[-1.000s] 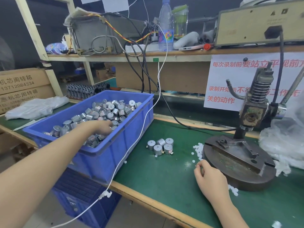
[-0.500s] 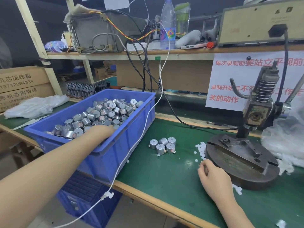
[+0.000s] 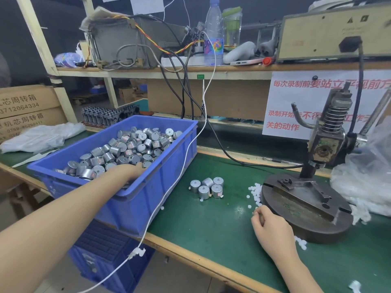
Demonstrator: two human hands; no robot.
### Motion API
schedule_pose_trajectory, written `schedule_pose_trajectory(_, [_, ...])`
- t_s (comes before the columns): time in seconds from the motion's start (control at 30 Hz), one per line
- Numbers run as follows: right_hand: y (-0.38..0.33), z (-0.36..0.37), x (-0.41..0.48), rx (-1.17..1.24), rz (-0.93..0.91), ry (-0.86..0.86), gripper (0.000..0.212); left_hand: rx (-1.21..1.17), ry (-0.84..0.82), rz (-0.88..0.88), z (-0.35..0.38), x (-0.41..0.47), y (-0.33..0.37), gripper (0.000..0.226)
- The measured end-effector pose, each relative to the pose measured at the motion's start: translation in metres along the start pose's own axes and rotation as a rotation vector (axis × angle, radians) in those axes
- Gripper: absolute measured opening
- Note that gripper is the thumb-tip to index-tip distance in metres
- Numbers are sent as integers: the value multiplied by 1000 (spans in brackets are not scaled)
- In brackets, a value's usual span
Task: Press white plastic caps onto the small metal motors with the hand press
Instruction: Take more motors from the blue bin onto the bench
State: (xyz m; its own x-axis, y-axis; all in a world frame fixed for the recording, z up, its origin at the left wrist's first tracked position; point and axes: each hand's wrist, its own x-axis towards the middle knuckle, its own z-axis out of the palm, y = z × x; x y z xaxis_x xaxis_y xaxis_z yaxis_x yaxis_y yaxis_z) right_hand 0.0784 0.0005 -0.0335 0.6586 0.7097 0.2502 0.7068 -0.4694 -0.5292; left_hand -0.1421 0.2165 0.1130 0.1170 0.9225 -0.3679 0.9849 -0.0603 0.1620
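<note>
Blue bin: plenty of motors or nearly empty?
Plenty: silver motors lie heaped across the blue bin, close to its rim; the left hand reaches in among them.

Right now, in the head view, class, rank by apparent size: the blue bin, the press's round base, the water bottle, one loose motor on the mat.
1. blue bin
2. round base
3. water bottle, though it stands farther back, so its true size is unsure
4. loose motor

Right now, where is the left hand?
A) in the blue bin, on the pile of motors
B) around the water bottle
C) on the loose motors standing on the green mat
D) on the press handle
A: the left hand reaches over the rim of the blue bin and lies on the motors heaped inside.
</note>
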Motion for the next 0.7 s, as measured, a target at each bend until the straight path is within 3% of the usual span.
schedule_pose_trajectory(0.17, [-1,-1,0,15,9,3,8,205,-12,54,-2,1,8,24])
schedule_pose_trajectory(0.27, [0,0,0,12,7,-1,8,130,-19,29,-2,6,5,36])
schedule_pose_trajectory(0.4, [1,0,1,20,14,4,9,36,-109,27,-2,8,3,32])
schedule_pose_trajectory(0.57, [0,1,1,26,15,6,10,37,-85,73,-3,-1,6,49])
schedule_pose_trajectory(0.63, [1,1,1,23,14,6,10,52,-120,100,-1,-2,6,46])
schedule_pose_trajectory(0.7, [1,2,2,20,16,2,11,28,-120,111,0,-1,6,29])
